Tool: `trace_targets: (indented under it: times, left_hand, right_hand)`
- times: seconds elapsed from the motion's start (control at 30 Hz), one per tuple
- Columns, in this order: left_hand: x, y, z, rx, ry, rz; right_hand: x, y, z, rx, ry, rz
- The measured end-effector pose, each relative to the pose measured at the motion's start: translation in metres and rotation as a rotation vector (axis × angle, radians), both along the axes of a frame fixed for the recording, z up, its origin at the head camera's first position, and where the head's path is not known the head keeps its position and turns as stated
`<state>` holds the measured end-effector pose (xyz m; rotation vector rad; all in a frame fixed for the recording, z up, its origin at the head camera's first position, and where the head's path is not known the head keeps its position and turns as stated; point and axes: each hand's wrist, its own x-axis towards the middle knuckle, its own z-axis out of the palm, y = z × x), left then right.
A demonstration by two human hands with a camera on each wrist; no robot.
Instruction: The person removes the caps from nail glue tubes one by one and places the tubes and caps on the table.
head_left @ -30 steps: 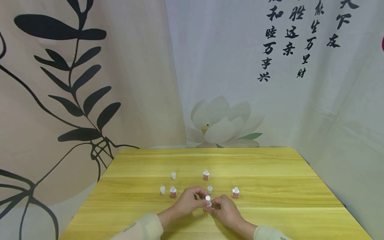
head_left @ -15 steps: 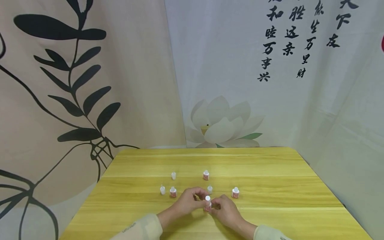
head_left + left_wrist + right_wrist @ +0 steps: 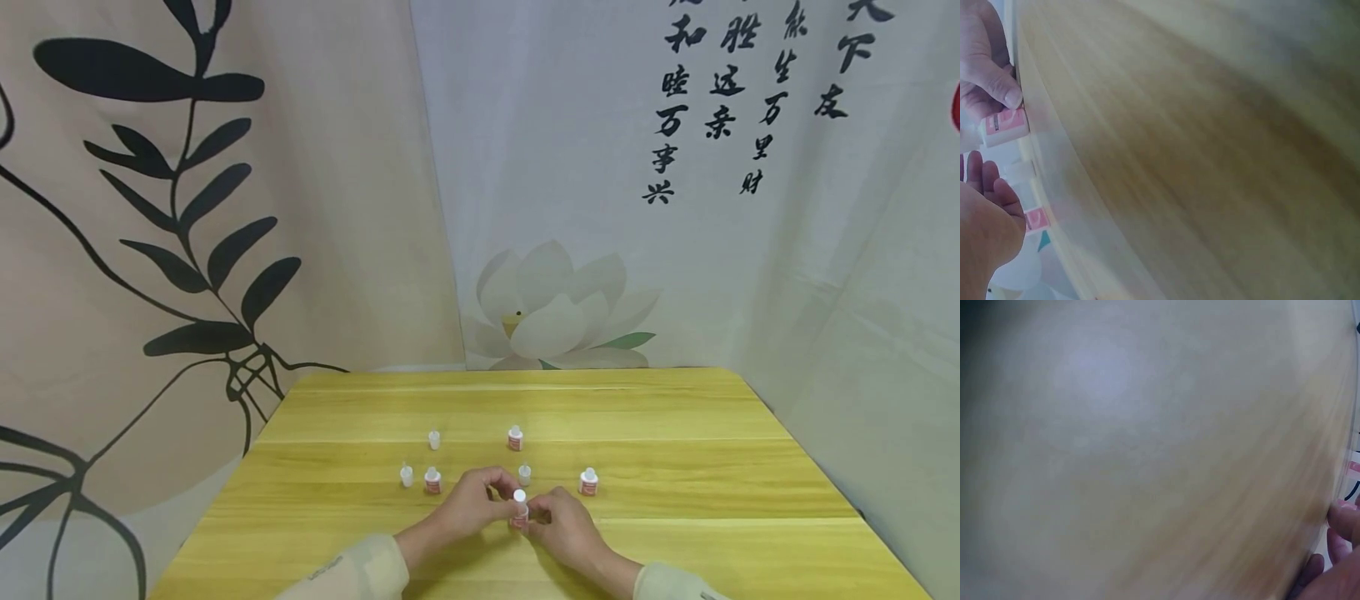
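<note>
Near the table's front, a small white bottle [image 3: 519, 518] with a pink-red label and a white cap [image 3: 519, 495] stands between both hands. My left hand [image 3: 478, 498] comes from the left, thumb and fingers curled at the cap. From the right, my right hand [image 3: 564, 527] pinches the bottle's labelled body low down. In the left wrist view, the right hand [image 3: 985, 69] grips the bottle [image 3: 1007, 128] and the left hand [image 3: 991, 225] is by its cap end. Only part of the right hand [image 3: 1341, 550] shows in the right wrist view.
Capped bottles of the same kind stand at the left [image 3: 432, 481], back [image 3: 515, 438] and right [image 3: 588, 482]. Small whitish translucent pieces stand beside them: one at the back [image 3: 434, 439], one at the left [image 3: 407, 475], another [image 3: 525, 474] just beyond my hands.
</note>
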<state>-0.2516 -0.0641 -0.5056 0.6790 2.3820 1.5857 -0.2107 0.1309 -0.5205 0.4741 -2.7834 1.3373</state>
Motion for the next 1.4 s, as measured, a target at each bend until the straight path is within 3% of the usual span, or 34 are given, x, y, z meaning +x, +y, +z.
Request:
trace_targets:
  times: [0.57,0.97,1.4]
  left_hand:
    - [-0.0004,-0.0050,0.0016,0.040,0.038,-0.063]
    - [0.0007,-0.0009,0.0014,0.040,0.024,-0.024]
    - [0.0017,-0.0045,0.0022,0.017,0.026,-0.053]
  right_hand:
    - [-0.0010,0.0009,-0.0003,0.012,0.010,0.026]
    - [-0.0013,0.0007,-0.0008,-0.001,0.008,0.018]
    - [-0.0010,0.0011,0.0001,-0.015,0.000,0.035]
